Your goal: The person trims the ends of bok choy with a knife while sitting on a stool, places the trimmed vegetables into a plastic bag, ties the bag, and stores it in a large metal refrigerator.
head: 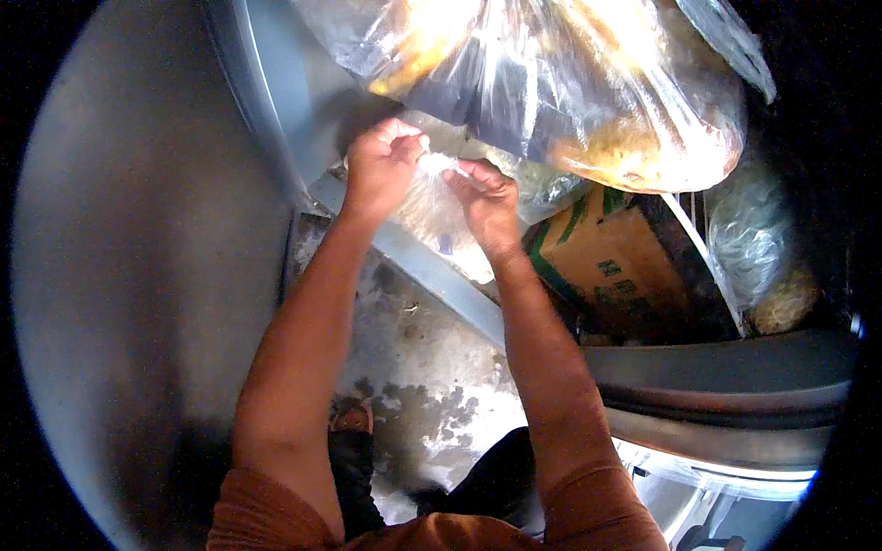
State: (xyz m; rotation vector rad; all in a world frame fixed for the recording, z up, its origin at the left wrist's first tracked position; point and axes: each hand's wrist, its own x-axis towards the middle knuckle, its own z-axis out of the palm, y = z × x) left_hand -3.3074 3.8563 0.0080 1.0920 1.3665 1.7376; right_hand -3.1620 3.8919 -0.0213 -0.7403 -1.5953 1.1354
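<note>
Between my hands is a clear plastic bag [437,213] with pale contents that I cannot make out. My left hand [386,165] pinches one side of its gathered top, fingers curled. On the other side, my right hand [490,200] grips the same bunched plastic between thumb and fingers. Glare washes out the plastic where the two hands meet. Just beyond them, a large clear plastic bag [524,89] with yellow-brown contents bulges forward, brightly lit.
A cardboard box [613,262] with green print sits to the right, near another clear plastic bag [747,234]. A broad grey metal door [151,241] stands along the left. Below runs a metal sill [441,282] above a stained, wet-looking floor [420,344].
</note>
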